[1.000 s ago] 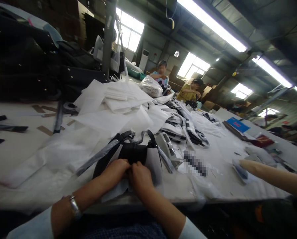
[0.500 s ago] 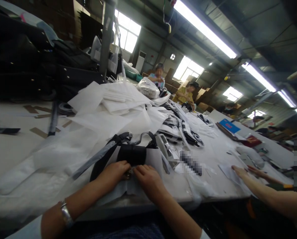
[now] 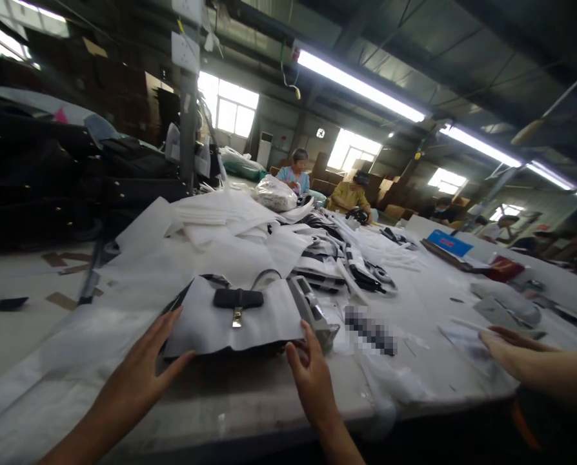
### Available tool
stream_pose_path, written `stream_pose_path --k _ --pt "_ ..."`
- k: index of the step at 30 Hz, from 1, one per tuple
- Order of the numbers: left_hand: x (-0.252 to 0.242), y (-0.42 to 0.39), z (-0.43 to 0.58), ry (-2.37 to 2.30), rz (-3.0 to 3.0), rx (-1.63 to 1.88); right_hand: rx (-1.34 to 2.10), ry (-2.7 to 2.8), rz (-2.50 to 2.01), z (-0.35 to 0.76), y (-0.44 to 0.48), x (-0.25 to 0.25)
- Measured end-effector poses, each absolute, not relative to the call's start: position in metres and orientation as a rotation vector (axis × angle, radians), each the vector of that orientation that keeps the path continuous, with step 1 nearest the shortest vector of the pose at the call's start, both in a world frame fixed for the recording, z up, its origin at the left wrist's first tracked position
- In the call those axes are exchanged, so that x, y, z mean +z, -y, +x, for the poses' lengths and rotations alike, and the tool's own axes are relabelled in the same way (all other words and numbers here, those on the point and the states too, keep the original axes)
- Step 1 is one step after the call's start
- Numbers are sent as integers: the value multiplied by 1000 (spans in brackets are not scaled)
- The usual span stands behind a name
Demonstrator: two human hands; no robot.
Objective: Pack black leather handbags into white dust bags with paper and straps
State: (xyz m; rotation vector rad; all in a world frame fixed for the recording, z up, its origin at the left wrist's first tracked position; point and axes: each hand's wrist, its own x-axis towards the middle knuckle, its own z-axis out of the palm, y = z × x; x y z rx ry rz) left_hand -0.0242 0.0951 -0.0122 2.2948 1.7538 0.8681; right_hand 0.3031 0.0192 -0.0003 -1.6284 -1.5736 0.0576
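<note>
A black handbag lies on the table in front of me, a white sheet over its front. Its black tab with a gold-coloured clasp shows on top of the sheet. My left hand is at the bag's left edge, thumb and fingers spread. At the lower right corner is my right hand, its fingers curved and apart; whether they touch the bag is hard to tell. A grey tape dispenser stands close against the bag's right side.
White sheets are heaped behind the bag, with black-and-white strap pieces beside them. A blurred dark object lies to the right. Farther right, a co-worker's hands handle clear plastic. A post rises behind the left side.
Both hands have parted from the middle of the bag to its two sides. The white sheet now lies spread over the front, with tab and clasp on top. The view has shifted.
</note>
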Motion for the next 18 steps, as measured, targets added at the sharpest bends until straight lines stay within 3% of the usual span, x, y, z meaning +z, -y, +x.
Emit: stream_pose_path --k 4,8,14,18 --pt "-3 -97 -20 -1521 2759 971 -326 1878 -1590 303 -28 14" --pt "8 -118 -22 -1088 3015 762 -345 2153 -1467 314 -47 23" --pt "4 -137 -33 -1124 2954 699 -401 2252 -1430 325 -73 32" --pt "-5 -105 -37 -1200 3065 861 -542 2268 -1293 331 -55 26"
